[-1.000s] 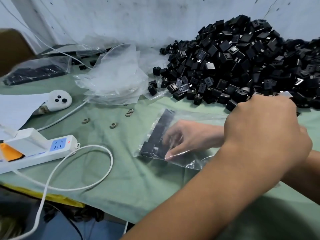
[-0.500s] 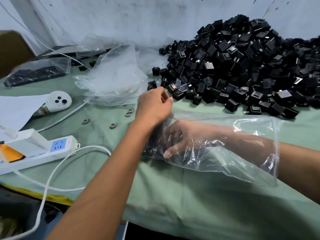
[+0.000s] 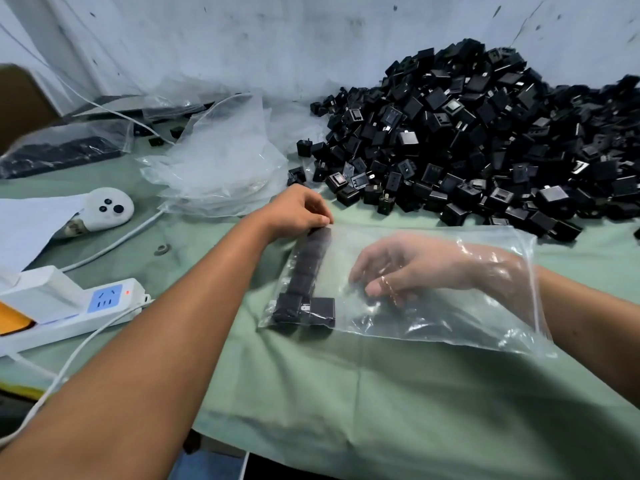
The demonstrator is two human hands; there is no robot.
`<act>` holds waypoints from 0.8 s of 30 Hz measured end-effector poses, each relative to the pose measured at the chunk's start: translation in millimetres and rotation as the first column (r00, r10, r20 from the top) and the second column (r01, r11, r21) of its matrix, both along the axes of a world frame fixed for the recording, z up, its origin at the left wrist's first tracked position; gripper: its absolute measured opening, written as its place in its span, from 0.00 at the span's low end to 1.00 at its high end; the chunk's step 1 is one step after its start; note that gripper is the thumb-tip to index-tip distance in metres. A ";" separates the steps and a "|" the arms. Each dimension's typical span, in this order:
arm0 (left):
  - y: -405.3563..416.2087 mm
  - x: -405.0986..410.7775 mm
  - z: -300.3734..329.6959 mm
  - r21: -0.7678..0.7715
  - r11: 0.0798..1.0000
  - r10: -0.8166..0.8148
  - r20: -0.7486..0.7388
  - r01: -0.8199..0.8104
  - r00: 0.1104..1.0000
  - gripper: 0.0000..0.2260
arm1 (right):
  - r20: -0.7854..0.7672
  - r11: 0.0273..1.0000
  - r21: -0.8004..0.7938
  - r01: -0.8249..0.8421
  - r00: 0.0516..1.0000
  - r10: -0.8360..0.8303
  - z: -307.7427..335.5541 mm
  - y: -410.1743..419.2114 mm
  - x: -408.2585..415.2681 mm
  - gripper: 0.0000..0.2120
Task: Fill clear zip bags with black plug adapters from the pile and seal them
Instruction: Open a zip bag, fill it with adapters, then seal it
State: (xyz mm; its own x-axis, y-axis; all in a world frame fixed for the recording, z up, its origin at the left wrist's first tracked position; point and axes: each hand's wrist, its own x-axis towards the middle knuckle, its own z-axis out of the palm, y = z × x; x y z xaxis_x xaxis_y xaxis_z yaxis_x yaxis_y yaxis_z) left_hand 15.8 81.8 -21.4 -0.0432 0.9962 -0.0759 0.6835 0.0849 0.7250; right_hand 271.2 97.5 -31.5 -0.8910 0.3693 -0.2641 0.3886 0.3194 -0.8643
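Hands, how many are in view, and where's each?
2. The left hand holds the clear bag at its far corner, above the adapter row; the right hand is inside the bag, fingers relaxed.

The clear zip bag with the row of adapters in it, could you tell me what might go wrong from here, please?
1. The right hand is deep inside the zip bag; drawing it out could knock the neat row of adapters askew.
2. The left hand steadies only the far corner, so the thin bag may slide on the green cloth.

Green-clothed table (image 3: 346,393) under adapter pile (image 3: 485,140)
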 end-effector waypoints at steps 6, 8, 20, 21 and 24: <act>3.7 -11.0 -8.2 0.021 0.988 0.152 -0.042 -0.152 0.987 0.07 | 0.008 0.963 -0.270 -0.013 1.000 0.015 1.6 19.1 69.5 0.10; 4.6 -7.9 -10.4 0.040 0.984 0.177 -0.066 -0.175 0.982 0.08 | -0.007 0.929 -0.370 -0.006 1.000 0.003 1.8 19.8 95.2 0.13; -10.5 121.6 19.3 0.384 0.913 0.221 -0.187 -0.136 0.957 0.04 | -0.313 0.264 0.636 0.725 0.555 -0.770 0.3 42.4 133.9 0.06; -15.1 143.2 20.0 0.383 0.918 0.177 -0.176 -0.098 0.968 0.05 | -0.229 0.295 0.726 0.622 0.622 -0.748 -4.2 42.7 128.8 0.10; -25.9 199.4 17.1 0.331 0.943 0.091 -0.186 -0.025 0.978 0.08 | -0.073 0.367 0.810 0.457 0.700 -0.710 -15.5 40.5 123.8 0.19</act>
State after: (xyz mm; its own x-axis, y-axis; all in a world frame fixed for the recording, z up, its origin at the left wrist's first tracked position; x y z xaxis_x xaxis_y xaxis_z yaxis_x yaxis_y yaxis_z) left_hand 215.2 55.9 -4.2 -0.0824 0.9600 0.2676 0.8156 -0.0893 0.5717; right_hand 395.0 138.0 -46.9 -0.3102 0.9271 0.2105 0.8922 0.3603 -0.2722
